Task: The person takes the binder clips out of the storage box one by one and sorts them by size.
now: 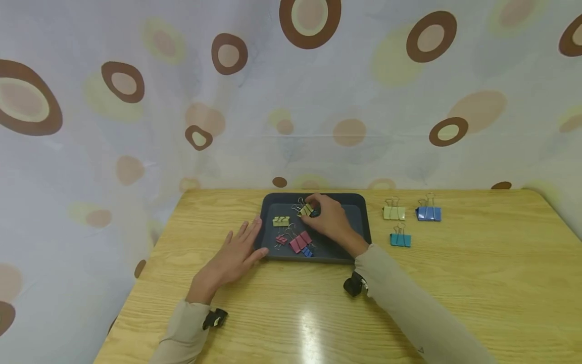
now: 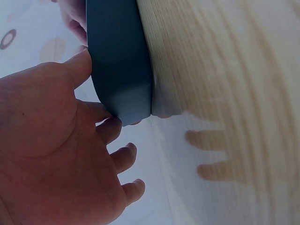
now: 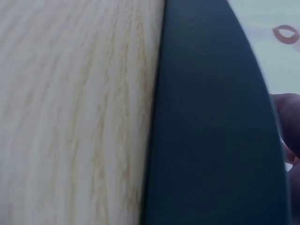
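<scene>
A dark tray [image 1: 336, 260] lies on the table with several binder clips in it. My right hand [image 1: 331, 220] reaches into it, thumb and fingers curled about a yellow binder clip [image 1: 306, 210]; a small dark teal piece [image 1: 314, 214] shows beside that clip. Left of it lie another yellow clip [image 1: 281, 221], a small pink clip [image 1: 281, 239], a larger pink clip [image 1: 300, 242] and a small blue clip [image 1: 307, 251]. At the tray's left edge rests my left hand [image 1: 234, 258], fingers extended; in the left wrist view its thumb and fingers touch the tray wall [image 2: 119, 56].
On the wooden table [image 1: 273, 313], right of the tray, stand a yellow clip [image 1: 394, 213], a blue clip [image 1: 429, 214] and a teal clip [image 1: 400, 239]. A patterned cloth [image 1: 291, 101] hangs behind the table. Each wrist wears a black camera [image 1: 214, 318].
</scene>
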`<state>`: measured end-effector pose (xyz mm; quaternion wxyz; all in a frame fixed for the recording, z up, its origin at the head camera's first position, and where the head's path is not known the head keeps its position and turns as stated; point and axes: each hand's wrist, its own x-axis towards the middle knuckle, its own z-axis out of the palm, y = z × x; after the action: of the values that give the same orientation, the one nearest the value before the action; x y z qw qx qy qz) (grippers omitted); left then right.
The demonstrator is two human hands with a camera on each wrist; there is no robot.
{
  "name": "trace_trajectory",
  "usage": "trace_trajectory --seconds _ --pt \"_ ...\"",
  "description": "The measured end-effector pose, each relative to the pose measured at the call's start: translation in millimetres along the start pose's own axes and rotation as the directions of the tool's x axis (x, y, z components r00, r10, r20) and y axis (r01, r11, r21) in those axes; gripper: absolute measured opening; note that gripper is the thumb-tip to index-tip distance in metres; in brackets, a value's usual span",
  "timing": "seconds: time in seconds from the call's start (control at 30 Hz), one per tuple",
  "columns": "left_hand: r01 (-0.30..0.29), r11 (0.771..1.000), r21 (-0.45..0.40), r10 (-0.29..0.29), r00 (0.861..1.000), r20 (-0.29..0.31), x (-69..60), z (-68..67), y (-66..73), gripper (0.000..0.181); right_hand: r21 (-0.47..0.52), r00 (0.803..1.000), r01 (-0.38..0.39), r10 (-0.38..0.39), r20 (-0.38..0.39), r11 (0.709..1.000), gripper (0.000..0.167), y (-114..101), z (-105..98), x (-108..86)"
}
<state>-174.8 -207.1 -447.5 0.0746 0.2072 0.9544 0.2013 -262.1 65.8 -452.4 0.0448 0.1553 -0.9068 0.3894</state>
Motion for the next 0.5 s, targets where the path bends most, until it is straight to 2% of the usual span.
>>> trace_trajectory --seconds 0.23,0.37,0.5 --pt "0.0 1.0 -0.006 0.0 1.0 -0.002 1.3 0.3 -1.3 0.077 0.111 0.998 0.063 -0.061 -0.021 0.992 0.049 1 -17 -13.0" --pt "0.001 1.0 -0.01 -0.001 1.0 0.004 1.3 0.2 -0.9 0.076 0.19 0.999 0.052 -0.054 0.002 0.98 0.054 3 -26 -21.6" --pt "0.004 1.0 -0.009 -0.004 1.0 0.006 1.2 0.6 -0.9 0.077 0.233 0.999 0.045 -0.05 0.014 0.971 0.048 6 -36 -31.0"
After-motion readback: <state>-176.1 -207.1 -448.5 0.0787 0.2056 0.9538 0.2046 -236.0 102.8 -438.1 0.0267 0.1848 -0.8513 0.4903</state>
